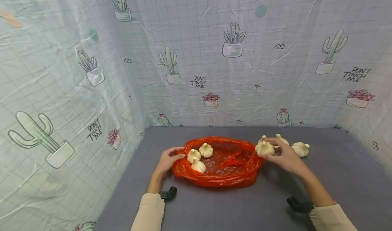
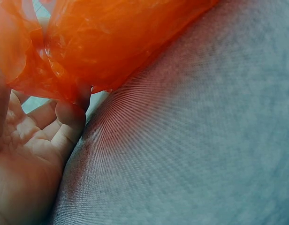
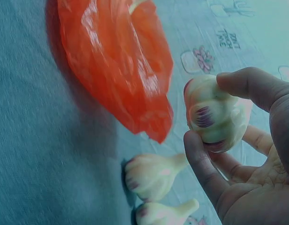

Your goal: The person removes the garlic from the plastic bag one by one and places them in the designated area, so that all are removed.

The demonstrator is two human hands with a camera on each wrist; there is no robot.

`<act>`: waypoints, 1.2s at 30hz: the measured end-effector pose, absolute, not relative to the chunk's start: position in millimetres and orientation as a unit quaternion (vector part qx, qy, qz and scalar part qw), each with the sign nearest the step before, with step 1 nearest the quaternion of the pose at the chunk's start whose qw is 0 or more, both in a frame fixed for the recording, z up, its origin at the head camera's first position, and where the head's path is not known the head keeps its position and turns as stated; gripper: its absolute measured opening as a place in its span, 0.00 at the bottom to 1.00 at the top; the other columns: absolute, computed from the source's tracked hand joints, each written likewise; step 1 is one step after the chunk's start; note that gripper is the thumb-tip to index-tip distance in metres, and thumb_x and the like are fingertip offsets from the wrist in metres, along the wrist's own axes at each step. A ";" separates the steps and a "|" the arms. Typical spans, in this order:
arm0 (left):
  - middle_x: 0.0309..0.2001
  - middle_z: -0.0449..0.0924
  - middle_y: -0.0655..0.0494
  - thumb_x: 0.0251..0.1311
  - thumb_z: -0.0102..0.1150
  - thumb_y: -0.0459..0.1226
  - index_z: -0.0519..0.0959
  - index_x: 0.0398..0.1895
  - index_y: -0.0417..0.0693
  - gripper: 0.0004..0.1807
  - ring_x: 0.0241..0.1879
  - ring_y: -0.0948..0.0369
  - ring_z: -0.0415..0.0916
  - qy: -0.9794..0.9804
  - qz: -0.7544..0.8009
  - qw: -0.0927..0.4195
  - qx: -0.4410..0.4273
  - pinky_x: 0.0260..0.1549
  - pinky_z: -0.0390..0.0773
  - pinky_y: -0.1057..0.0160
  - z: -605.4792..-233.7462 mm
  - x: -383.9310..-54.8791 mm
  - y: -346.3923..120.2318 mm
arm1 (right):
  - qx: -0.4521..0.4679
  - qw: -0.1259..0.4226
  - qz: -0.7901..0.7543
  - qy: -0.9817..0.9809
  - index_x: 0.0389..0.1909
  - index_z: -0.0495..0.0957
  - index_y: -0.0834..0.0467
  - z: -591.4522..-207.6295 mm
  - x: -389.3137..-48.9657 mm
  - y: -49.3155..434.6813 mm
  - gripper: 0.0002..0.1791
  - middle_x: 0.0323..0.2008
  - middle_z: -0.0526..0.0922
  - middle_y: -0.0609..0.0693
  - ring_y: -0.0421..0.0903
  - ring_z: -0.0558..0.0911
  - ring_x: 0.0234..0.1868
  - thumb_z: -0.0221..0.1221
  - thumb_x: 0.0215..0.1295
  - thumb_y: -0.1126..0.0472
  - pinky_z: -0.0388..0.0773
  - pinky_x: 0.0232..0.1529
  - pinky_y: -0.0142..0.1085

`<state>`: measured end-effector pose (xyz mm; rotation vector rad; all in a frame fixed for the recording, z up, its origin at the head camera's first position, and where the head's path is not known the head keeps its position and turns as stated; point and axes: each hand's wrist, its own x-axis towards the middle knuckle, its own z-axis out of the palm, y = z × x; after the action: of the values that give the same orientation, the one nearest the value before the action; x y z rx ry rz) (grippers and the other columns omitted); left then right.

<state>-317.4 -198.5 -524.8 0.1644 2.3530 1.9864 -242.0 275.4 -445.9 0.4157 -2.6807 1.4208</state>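
Observation:
A red plastic bag [image 1: 214, 181] lies with its mouth spread wide, and three white garlic bulbs, one of them this bulb [image 1: 206, 150], rest inside toward its left end. My left hand [image 1: 166, 161] pinches the bag's left rim; in the left wrist view its fingertips meet the thin orange-red plastic [image 2: 102, 42]. With thumb and fingertips, my right hand [image 1: 289, 159] holds a garlic bulb [image 3: 215, 115] with purple streaks, raised beside the bag's right rim. Behind and beside that hand, more garlic bulbs [image 1: 300, 149] sit on the table, partly hidden by it.
The grey cloth-covered table [image 1: 211, 210] reaches back to a hanging sheet [image 1: 196, 54] printed with cacti, which also closes off the left and right sides. Each wrist wears a black camera mount [image 1: 300, 205].

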 end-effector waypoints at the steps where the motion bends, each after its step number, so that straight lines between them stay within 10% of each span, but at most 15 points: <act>1: 0.54 0.84 0.43 0.59 0.72 0.37 0.85 0.56 0.45 0.21 0.45 0.60 0.82 0.763 0.644 0.029 0.053 0.42 0.83 0.65 -524.5 -317.0 -198.4 | 0.130 0.041 0.457 -0.879 0.70 0.68 0.61 -445.7 -242.2 277.7 0.34 0.67 0.72 0.65 0.60 0.80 0.56 0.68 0.67 0.57 0.80 0.43 0.30; 20: 0.57 0.83 0.44 0.59 0.73 0.39 0.85 0.57 0.47 0.21 0.47 0.60 0.81 0.767 0.639 0.030 0.055 0.43 0.83 0.65 -525.0 -317.8 -201.9 | 0.079 0.024 0.442 -0.893 0.72 0.65 0.64 -459.5 -251.5 306.5 0.35 0.74 0.63 0.68 0.67 0.77 0.59 0.64 0.70 0.53 0.78 0.42 0.31; 36: 0.52 0.85 0.47 0.59 0.72 0.38 0.86 0.55 0.47 0.20 0.45 0.60 0.82 0.765 0.642 0.028 0.052 0.42 0.84 0.64 -523.9 -316.6 -198.6 | 0.065 0.010 0.437 -0.897 0.70 0.65 0.67 -485.7 -257.8 314.2 0.36 0.56 0.78 0.70 0.49 0.80 0.44 0.67 0.67 0.55 0.77 0.36 0.35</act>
<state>-316.6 -198.6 -523.9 0.1614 2.3610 1.9804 -257.8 314.2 -485.7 0.2030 -2.8013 1.3644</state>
